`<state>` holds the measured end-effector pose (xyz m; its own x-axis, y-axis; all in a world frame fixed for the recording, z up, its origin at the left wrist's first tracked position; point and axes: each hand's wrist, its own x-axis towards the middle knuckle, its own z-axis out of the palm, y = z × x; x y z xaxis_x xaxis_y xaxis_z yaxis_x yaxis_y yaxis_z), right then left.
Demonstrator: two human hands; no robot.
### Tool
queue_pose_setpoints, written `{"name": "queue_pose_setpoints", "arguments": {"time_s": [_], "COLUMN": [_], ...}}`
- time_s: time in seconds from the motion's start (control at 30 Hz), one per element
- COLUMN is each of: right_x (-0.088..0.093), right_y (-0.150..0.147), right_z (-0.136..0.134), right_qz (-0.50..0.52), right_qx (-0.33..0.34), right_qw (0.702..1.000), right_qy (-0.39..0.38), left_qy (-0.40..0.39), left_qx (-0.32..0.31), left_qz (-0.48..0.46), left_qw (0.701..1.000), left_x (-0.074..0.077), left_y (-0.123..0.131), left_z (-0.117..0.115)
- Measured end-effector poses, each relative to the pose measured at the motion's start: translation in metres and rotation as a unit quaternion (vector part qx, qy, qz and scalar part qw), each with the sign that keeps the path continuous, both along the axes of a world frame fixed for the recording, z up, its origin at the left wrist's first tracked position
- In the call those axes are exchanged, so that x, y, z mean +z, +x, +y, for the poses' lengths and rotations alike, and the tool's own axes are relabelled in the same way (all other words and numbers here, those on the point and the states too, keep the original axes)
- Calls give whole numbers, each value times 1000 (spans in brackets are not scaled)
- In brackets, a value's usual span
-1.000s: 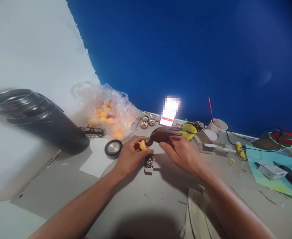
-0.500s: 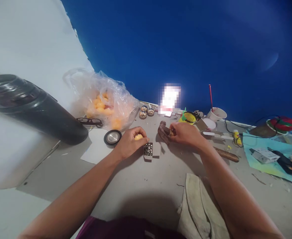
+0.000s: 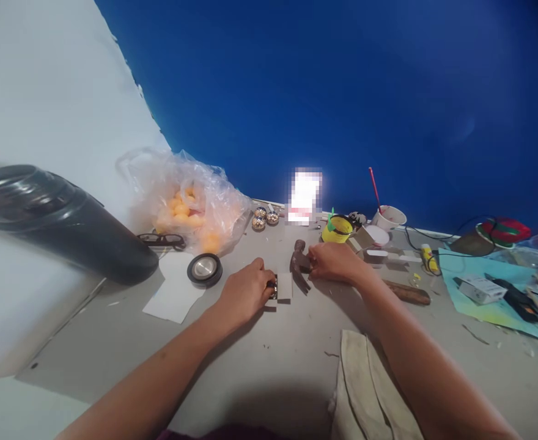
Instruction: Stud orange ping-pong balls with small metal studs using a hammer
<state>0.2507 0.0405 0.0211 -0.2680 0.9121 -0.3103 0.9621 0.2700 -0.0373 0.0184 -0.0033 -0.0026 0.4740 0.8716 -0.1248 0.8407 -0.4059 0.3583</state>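
Note:
My left hand [image 3: 247,288] is closed, with its fingertips at a small open box [image 3: 285,287] of shiny metal tacks [image 3: 275,287]. The yellow ball seen in this hand a moment earlier is now hidden behind the fingers. My right hand [image 3: 335,263] grips a claw hammer [image 3: 301,264] close to its head, which is dark and rusty with the claw pointing toward me. The wooden handle [image 3: 409,292] shows beyond my right wrist. Several studded balls [image 3: 258,221] lie farther back.
To the left are a plastic bag [image 3: 195,195] of yellow balls, eyeglasses [image 3: 163,239], a round black-rimmed lid [image 3: 205,269] and a large dark cylinder [image 3: 67,226]. Rightward stand a yellow container [image 3: 335,229], a white cup [image 3: 390,217] and a teal sheet [image 3: 461,293]. A cloth [image 3: 365,385] lies near me.
My left hand has come down onto the tack box, and the yellow ball has gone out of sight. The hammer head has turned a little in my right hand. The view has tilted up slightly.

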Motion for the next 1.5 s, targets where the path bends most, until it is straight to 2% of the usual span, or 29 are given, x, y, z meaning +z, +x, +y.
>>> {"name": "queue_pose_setpoints", "arguments": {"time_s": [0.3, 0.43, 0.57, 0.63, 0.73, 0.83, 0.97, 1.13, 1.27, 1.4, 1.5], "right_x": [1, 0, 10, 17, 19, 10, -2, -13, -26, -35, -40], "right_y": [-2, -3, -10, -16, -28, -40, -50, -52, -54, -52, -46], "right_z": [-3, -3, -9, -16, -26, -29, -28, -25, -18, -8, -3], "right_qz": [19, 19, 2, 23, 94, 114, 99, 135, 200, 242, 270], "right_qx": [-6, -9, -10, 6, 67, 103, 94, 102, 54, -1, -23], "right_qw": [1000, 1000, 999, 997, 991, 986, 989, 983, 973, 957, 942], "right_qy": [11, 11, 39, 69, 71, 57, 60, 76, 107, 160, 197], "left_qy": [63, 76, 54, 44, 49, 56, 61, 62, 84, 119, 114], "left_qx": [0, 1, 17, 22, 32, 33, 22, 15, 20, 57, 82], "left_qz": [13, 27, 16, -2, -27, -31, -25, -37, -61, -78, -91], "left_qw": [998, 997, 998, 999, 998, 997, 998, 997, 994, 988, 986], "left_x": [-19, -19, -15, -13, -13, -18, -23, -17, -17, -24, -27], "left_y": [3, 3, 2, 2, 0, -2, -3, -7, -10, -9, -8], "left_z": [2, 2, 3, 3, 5, 6, 7, 9, 14, 18, 22]}}
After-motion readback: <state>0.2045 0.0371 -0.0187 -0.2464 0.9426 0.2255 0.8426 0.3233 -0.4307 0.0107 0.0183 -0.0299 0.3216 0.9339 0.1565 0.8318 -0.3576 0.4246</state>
